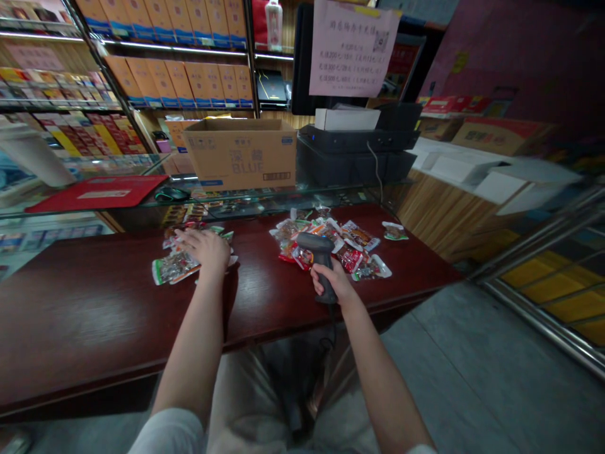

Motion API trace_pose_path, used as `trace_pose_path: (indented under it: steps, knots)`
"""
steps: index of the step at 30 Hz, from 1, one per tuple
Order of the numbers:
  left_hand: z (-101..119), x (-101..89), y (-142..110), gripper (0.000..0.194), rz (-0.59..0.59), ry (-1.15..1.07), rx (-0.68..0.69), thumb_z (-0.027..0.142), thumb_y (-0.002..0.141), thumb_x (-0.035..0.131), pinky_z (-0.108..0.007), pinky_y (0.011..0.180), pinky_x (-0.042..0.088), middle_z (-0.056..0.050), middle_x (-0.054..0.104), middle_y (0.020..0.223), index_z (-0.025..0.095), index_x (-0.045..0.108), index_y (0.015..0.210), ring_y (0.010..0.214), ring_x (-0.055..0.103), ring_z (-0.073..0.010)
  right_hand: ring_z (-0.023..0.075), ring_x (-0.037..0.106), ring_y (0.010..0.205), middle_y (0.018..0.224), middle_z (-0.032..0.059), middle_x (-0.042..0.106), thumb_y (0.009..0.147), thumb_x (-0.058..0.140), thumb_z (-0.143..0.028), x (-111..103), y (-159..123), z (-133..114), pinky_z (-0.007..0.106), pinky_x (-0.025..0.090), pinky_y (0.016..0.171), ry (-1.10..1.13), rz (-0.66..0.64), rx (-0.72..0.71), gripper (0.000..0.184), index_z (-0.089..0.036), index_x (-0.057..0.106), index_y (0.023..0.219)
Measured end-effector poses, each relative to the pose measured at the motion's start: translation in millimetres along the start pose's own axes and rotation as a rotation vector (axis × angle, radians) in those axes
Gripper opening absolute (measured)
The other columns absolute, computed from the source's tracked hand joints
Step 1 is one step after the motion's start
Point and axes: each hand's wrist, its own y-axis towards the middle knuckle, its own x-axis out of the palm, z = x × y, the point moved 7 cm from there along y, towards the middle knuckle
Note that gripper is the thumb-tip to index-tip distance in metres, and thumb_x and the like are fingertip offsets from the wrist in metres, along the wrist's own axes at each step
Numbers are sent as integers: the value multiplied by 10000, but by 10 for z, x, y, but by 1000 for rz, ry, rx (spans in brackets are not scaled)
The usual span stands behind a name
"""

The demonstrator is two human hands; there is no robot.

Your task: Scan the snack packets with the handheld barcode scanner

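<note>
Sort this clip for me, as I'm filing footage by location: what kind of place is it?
Probably a shop's checkout: the right hand holds a scanner, small sealed packets lie on the counter, and matching boxes line the shelves behind.

Grey scanner [325, 258] upright; packets [176, 266] in two heaps

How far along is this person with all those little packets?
Already done, it seems: the packets are split into a left pile and a right pile on the table. In hand: the left hand rests on the left pile; the right hand holds a scanner. Left: probably one of the piles, but this view can't settle which, or how many packets remain.
</note>
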Motion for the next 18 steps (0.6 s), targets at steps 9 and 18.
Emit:
trace_pose_path:
  steps: [9,18]
  knots:
    - [1090,538,-275,568,-372,-255,472,348,979,479,-503,1179,361,-166,449,1582,169,431,1516,1465,415,-305,67,426,313,547,-109,545,736,749,-397,-1,12,-13,185,352,312,8,7,-16,387,-229,463,934]
    - [893,421,-217,494,-220,-18,351,489,962,500,-534,1126,364,-248,621,1294,87,647,1208,1261,555,-399,68,432,314,554,-105,544,745,747,-399,-27,29,24,184,352,309,7,14,-18,378,-223,474,937]
